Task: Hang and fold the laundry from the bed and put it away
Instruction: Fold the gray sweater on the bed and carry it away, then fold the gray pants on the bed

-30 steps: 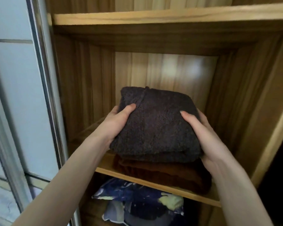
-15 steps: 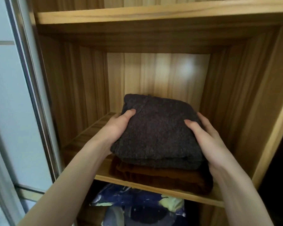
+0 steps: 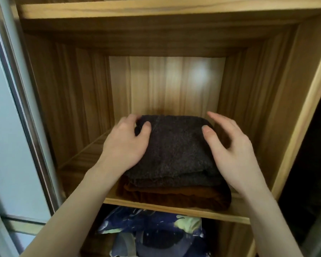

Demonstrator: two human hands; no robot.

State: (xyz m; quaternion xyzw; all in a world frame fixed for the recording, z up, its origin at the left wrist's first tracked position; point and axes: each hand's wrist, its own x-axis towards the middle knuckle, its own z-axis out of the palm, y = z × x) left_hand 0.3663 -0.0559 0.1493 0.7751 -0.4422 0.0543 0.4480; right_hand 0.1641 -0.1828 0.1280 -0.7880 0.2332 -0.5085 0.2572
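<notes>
A folded dark grey fuzzy garment (image 3: 174, 149) lies on top of a folded brown garment (image 3: 174, 196) on a wooden wardrobe shelf (image 3: 174, 208). My left hand (image 3: 124, 145) lies against the grey garment's left side, thumb on top and fingers wrapped round its far left corner. My right hand (image 3: 230, 151) hovers at the garment's right side with fingers spread and straight. Only its thumb touches the top.
Blue patterned fabric (image 3: 152, 230) fills the compartment below. Another wooden shelf (image 3: 156, 10) roofs this one. A sliding door with a metal frame (image 3: 22, 108) stands at the left. A dark opening lies past the right wooden upright (image 3: 300, 108).
The grey garment has been pushed deeper and set down on the brown one. My right hand has let go and opened; my left hand has slid to the far left corner.
</notes>
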